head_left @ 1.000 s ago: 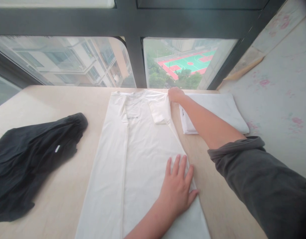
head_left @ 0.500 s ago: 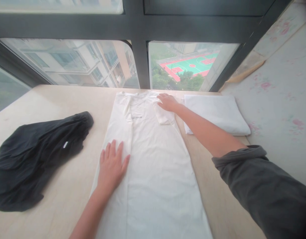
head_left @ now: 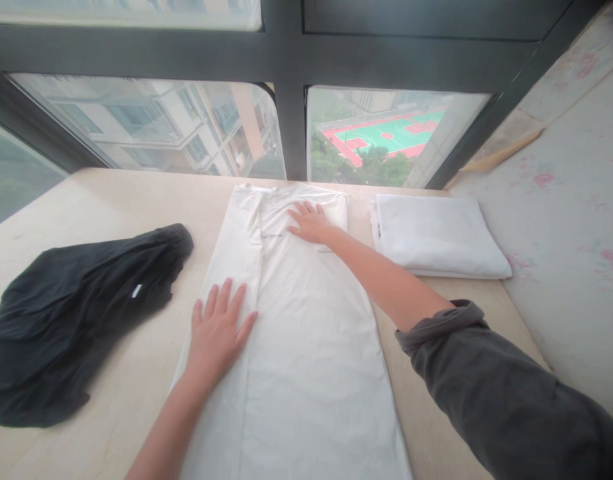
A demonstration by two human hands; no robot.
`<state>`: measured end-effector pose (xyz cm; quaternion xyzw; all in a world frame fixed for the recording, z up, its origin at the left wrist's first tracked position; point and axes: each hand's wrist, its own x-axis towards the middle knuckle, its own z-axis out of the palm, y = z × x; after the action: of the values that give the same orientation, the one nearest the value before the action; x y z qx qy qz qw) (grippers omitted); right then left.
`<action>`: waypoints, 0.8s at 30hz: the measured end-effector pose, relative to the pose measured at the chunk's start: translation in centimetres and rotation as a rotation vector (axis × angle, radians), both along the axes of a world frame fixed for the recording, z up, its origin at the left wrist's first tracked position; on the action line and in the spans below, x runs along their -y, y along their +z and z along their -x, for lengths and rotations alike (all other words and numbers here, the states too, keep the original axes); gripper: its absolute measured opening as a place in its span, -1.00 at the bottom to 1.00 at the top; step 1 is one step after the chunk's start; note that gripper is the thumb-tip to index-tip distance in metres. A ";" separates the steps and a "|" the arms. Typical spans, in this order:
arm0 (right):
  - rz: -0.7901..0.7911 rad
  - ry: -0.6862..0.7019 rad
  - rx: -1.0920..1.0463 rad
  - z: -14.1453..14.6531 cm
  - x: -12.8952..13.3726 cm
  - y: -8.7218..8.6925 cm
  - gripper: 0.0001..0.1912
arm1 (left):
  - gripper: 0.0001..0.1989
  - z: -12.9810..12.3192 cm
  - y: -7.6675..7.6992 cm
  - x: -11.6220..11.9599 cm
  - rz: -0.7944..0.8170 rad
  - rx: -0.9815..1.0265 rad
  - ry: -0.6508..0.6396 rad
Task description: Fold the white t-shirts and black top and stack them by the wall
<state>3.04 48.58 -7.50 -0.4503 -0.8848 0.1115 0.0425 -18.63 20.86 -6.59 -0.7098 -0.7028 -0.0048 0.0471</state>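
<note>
A white shirt (head_left: 306,347) lies lengthwise on the pale windowsill surface, its left side folded inward and small dark lettering near the top. My left hand (head_left: 219,327) rests with spread fingers on the folded left part. Higher up, my right hand (head_left: 309,222) lies on the shirt's chest area, just right of the lettering, fingers apart. Neither hand grips the cloth. Part of the sleeve fold at the upper right is covered by my right hand and forearm.
A crumpled black garment (head_left: 81,313) lies at the left on the pale surface (head_left: 131,207). Folded white cloth (head_left: 436,237) sits at the right, near the flowered wall (head_left: 576,267). Dark window frames (head_left: 291,127) border the back edge.
My right hand has moved left, from the shirt's upper right shoulder onto its chest. My left hand stays nearly where it was. The view has shifted slightly.
</note>
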 end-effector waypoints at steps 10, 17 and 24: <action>-0.132 -0.401 -0.104 -10.6 -5.5 3.2 -0.63 | -0.67 -13.6 2.6 6.8 -0.095 0.307 -0.356; 0.091 -0.318 -0.029 -13.9 -6.3 3.9 -0.67 | -0.55 -26.0 -0.4 13.6 0.060 0.373 -0.537; 0.169 -0.293 -0.053 -12.0 -6.5 3.9 -0.54 | -0.86 -26.4 -0.7 12.7 0.343 0.338 -0.547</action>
<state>15.05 55.06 -3.59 -0.5732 -0.7959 0.1900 0.0433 7.74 8.16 -7.30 -0.8583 -0.4755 -0.0164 -0.1923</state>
